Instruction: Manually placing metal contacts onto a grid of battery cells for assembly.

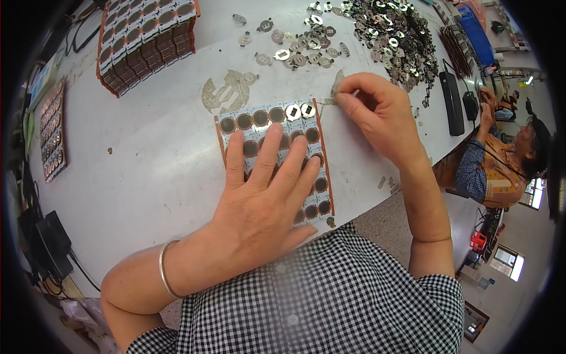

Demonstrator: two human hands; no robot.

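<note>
My left hand (253, 206) lies flat with fingers spread on a panel of small circuit boards (319, 171). The panel has brown edge strips and rows of dark round pads, several of them hidden under my fingers. In its far right corner, two pads carry shiny metal clips (293, 112) with a dark square opening. Just off that corner, my right hand (377, 115) is closed in a pinch of thumb and forefinger. What the fingertips hold, if anything, I cannot make out. A grey, worn tape patch (338, 82) shows on the table beside them.
Loose metal clips (298, 47) are scattered beyond the panel, with a large heap (395, 44) at far right. A tall stack of panels (147, 44) stands at far left. Another panel (54, 133) lies at the left edge. A co-worker (507, 159) sits at right, near a black bar-shaped object (451, 103).
</note>
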